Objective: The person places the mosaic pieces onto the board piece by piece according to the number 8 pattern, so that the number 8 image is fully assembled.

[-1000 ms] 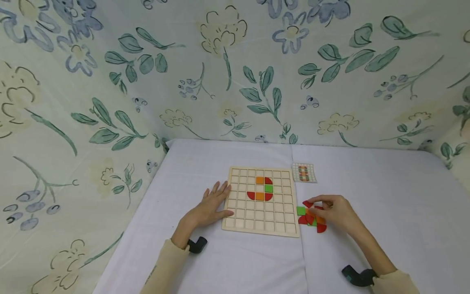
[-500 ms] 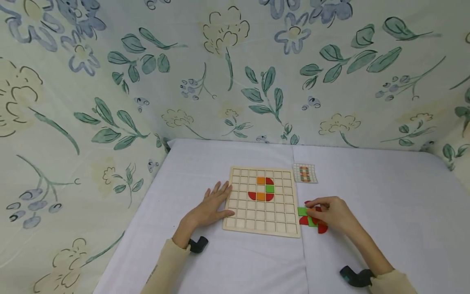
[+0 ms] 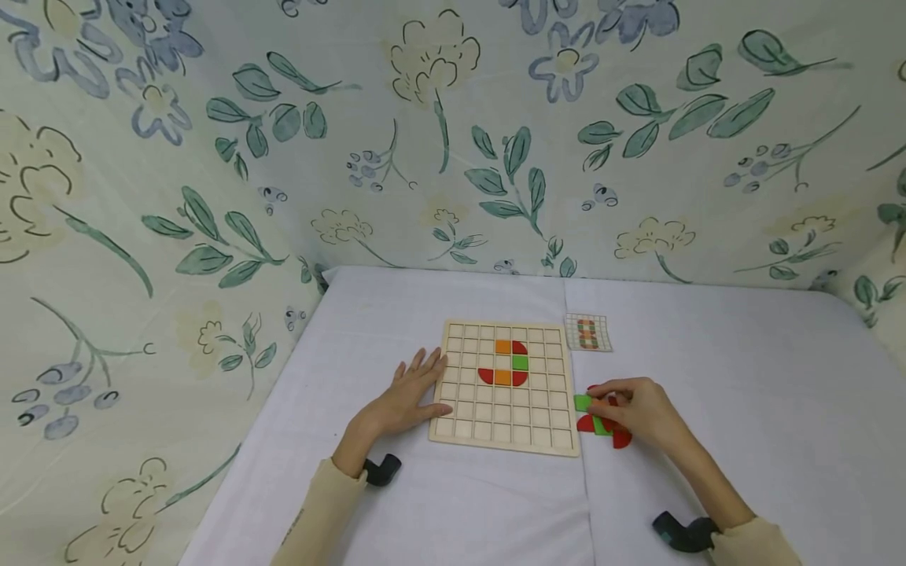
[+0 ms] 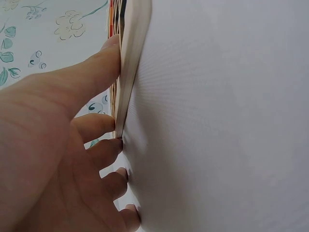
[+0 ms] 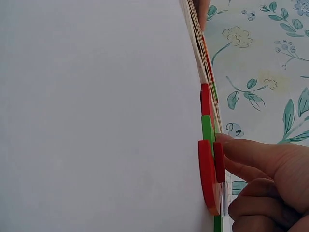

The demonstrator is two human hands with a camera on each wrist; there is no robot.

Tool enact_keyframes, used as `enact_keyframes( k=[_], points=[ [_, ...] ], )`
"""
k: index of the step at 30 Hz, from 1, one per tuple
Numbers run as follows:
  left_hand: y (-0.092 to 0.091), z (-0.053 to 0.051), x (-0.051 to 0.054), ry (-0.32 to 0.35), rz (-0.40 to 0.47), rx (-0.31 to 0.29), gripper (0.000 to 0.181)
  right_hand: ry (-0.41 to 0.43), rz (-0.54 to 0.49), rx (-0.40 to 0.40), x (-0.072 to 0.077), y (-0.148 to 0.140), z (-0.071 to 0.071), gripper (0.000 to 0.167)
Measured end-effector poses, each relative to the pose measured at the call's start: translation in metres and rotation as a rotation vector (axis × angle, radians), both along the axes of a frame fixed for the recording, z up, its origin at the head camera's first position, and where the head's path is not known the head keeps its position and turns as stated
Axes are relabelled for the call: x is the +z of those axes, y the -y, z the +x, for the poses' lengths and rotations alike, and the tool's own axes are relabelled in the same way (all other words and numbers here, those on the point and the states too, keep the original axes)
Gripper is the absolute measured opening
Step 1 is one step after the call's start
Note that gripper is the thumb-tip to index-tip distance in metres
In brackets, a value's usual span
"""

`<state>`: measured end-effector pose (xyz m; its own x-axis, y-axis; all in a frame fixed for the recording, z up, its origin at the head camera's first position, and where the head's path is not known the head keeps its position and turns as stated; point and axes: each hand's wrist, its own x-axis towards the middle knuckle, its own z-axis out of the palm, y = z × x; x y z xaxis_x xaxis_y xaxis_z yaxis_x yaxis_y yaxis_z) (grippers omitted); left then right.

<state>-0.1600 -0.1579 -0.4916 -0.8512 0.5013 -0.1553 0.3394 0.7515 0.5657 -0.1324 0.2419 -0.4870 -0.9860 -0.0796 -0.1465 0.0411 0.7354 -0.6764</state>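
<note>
My left hand (image 3: 409, 399) rests with spread fingers on the left edge of a wooden grid board (image 3: 474, 409). The thumb (image 4: 91, 72) lies over the rim in the left wrist view. In the board's cells sit orange squares, red quarter-rounds and a green square (image 3: 520, 362). My right hand (image 3: 647, 409) is at a small pile of loose tiles beside the board. Its thumb and index finger reach in among a green tile (image 3: 583, 402), red quarter-round tiles (image 5: 206, 174) and an orange one. Whether a tile is pinched is hidden.
A small pattern card (image 3: 588, 333) lies at the board's upper right corner. White cloth (image 3: 510, 503) covers the table, with floral fabric (image 3: 425, 157) behind and at the sides. Dark wrist devices (image 3: 685, 532) sit at both sleeves.
My right thumb and index finger have come down into the pile; the red tile at the index fingertip is now mostly covered. The green tile has shifted slightly. My left hand stays in place.
</note>
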Motion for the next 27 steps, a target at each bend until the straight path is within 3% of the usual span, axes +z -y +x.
enact_keyframes(
  k=[10,22,27],
  points=[
    [-0.001,-0.001,0.0,0.002,-0.004,0.002,0.087,0.021,0.006,-0.02,0.002,-0.004,0.001,0.035],
    [0.0,0.0,0.001,0.004,-0.01,0.005,0.088,-0.077,0.053,0.028,0.002,0.005,0.001,0.03],
    [-0.001,0.0,0.001,0.006,-0.007,0.004,0.088,-0.073,0.045,0.033,0.002,0.006,0.002,0.03]
  ],
)
